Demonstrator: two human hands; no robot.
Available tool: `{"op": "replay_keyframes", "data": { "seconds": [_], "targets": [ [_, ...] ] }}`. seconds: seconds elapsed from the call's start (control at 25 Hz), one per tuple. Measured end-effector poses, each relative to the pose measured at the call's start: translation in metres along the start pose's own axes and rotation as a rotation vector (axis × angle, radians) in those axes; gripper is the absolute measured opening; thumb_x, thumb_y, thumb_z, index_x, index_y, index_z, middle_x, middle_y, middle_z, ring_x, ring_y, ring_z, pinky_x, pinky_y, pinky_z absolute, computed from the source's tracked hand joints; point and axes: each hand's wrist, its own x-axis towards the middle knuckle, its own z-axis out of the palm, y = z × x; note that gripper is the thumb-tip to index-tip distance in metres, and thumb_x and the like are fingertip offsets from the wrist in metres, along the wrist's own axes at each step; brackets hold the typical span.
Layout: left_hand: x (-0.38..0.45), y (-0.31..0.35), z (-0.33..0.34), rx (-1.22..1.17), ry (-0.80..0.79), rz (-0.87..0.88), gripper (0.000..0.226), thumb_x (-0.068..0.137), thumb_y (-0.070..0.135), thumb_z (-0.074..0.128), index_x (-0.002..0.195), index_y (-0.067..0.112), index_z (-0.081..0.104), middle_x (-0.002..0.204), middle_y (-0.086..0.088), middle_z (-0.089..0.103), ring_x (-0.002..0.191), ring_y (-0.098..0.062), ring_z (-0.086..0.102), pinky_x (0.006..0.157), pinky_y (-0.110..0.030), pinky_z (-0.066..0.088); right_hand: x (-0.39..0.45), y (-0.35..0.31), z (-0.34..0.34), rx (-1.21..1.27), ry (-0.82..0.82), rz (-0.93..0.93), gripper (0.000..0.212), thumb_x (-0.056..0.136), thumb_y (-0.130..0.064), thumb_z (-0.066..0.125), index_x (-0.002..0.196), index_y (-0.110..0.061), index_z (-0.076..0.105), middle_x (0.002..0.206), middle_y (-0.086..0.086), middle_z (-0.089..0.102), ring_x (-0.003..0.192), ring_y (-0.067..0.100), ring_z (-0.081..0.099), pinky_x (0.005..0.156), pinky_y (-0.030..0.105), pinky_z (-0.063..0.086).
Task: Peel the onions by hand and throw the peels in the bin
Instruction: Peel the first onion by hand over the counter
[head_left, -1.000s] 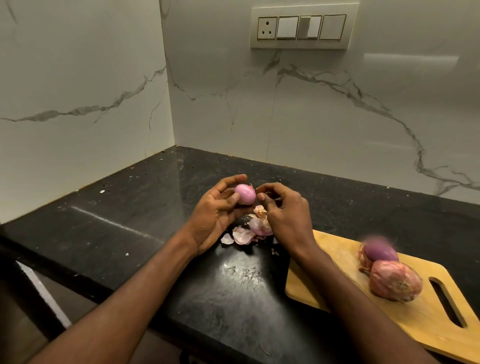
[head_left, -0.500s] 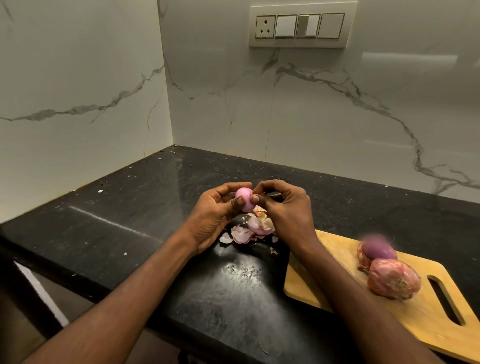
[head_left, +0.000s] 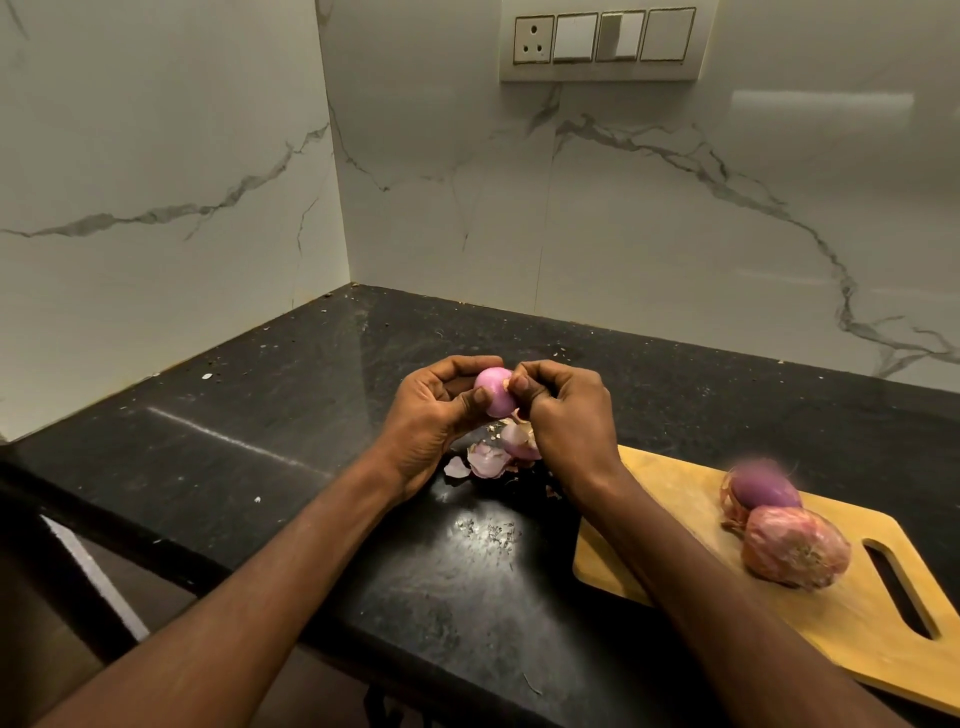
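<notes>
Since a second ago, we are bringing our right hand (head_left: 563, 410) onto the onion (head_left: 494, 397) at frame centre, above the worktop (head_left: 270, 415). Left hand (head_left: 431, 415) is gripping it; right fingertips are pinching skin at its edge. Peels (head_left: 493, 454) are piling below, unbinned.

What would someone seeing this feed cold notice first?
Most likely the small pink onion at centre frame, held above the black counter: the left hand grips it while the right hand pinches at its skin. Below lies a pile of peels. At right, two onions sit on a wooden cutting board.
</notes>
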Motion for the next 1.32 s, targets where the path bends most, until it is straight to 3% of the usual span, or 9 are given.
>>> {"op": "replay_keyframes", "data": {
  "seconds": [0.16,0.32,0.48,0.6,0.68,0.8,1.04,1.16,1.32],
  "targets": [
    [-0.001,-0.001,0.002,0.051,0.017,0.018,0.044,0.084,0.009,0.072,0.126,-0.001,0.065,0.118,-0.021,0.074,0.106,-0.031,0.073,0.089,-0.036,0.063,-0.006,-0.007,-0.001,-0.053,-0.014,-0.014,0.025,0.099,-0.002,0.058,0.080,-0.010,0.071,0.081,0.002,0.066,0.070,0.007,0.057,0.050,0.010,0.043],
    [-0.001,-0.002,0.002,0.077,0.077,0.041,0.047,0.080,0.010,0.075,0.125,-0.001,0.066,0.115,-0.020,0.075,0.104,-0.030,0.074,0.086,-0.031,0.063,-0.006,-0.003,0.007,-0.416,0.003,-0.201,0.011,0.090,-0.009,0.056,0.083,-0.014,0.062,0.084,0.001,0.059,0.075,0.018,0.050,0.059,0.020,0.030],
    [-0.002,-0.003,0.002,0.116,0.058,0.035,0.039,0.087,0.002,0.072,0.125,-0.001,0.065,0.115,-0.018,0.076,0.107,-0.031,0.074,0.087,-0.033,0.063,-0.007,-0.004,0.005,-0.421,0.017,-0.149,0.013,0.091,-0.003,0.057,0.086,-0.015,0.057,0.087,0.003,0.056,0.078,0.018,0.048,0.061,0.020,0.029],
    [0.003,-0.006,0.001,0.151,0.170,0.047,0.031,0.091,-0.008,0.067,0.121,0.001,0.067,0.114,-0.019,0.076,0.105,-0.030,0.075,0.086,-0.035,0.064,-0.009,-0.006,0.007,-0.544,-0.035,-0.310,0.013,0.090,0.000,0.056,0.092,-0.012,0.060,0.089,0.003,0.054,0.080,0.021,0.048,0.062,0.028,0.030],
    [0.007,-0.005,-0.002,0.127,0.254,0.027,0.029,0.093,-0.008,0.065,0.120,0.003,0.067,0.115,-0.019,0.076,0.108,-0.033,0.074,0.089,-0.041,0.063,-0.008,-0.007,0.007,-0.496,0.034,-0.370,0.020,0.088,0.004,0.054,0.092,-0.014,0.060,0.088,0.001,0.057,0.078,0.020,0.049,0.062,0.032,0.034],
    [0.007,-0.006,-0.003,0.055,0.218,-0.003,0.026,0.098,-0.001,0.061,0.123,0.005,0.065,0.121,-0.019,0.074,0.113,-0.039,0.071,0.097,-0.048,0.059,0.004,-0.001,-0.009,-0.313,0.167,-0.239,0.024,0.096,0.001,0.051,0.087,-0.019,0.056,0.078,-0.006,0.057,0.069,0.012,0.050,0.060,0.034,0.033],
    [0.006,-0.002,-0.004,0.010,0.075,-0.066,0.030,0.103,0.001,0.055,0.130,0.002,0.065,0.132,-0.024,0.064,0.109,-0.042,0.070,0.097,-0.048,0.059,-0.001,0.012,-0.011,-0.315,0.044,-0.177,0.024,0.103,-0.010,0.048,0.084,-0.024,0.054,0.066,-0.003,0.057,0.061,0.021,0.052,0.053,0.043,0.041],
    [0.004,0.000,-0.004,0.040,0.029,-0.060,0.037,0.098,0.006,0.062,0.135,0.006,0.061,0.130,-0.020,0.068,0.112,-0.038,0.071,0.094,-0.049,0.059,0.001,0.012,-0.008,-0.354,0.037,-0.196,0.021,0.102,-0.014,0.057,0.085,-0.026,0.062,0.072,-0.008,0.063,0.066,0.011,0.057,0.054,0.031,0.040],
    [0.002,0.000,-0.003,0.022,0.012,-0.051,0.041,0.092,0.014,0.067,0.131,0.001,0.063,0.125,-0.023,0.070,0.113,-0.041,0.069,0.091,-0.047,0.061,0.002,0.010,-0.010,-0.180,0.031,-0.240,0.019,0.092,-0.009,0.074,0.107,-0.021,0.078,0.097,-0.012,0.075,0.088,0.000,0.068,0.074,0.011,0.050]
  ]
}}
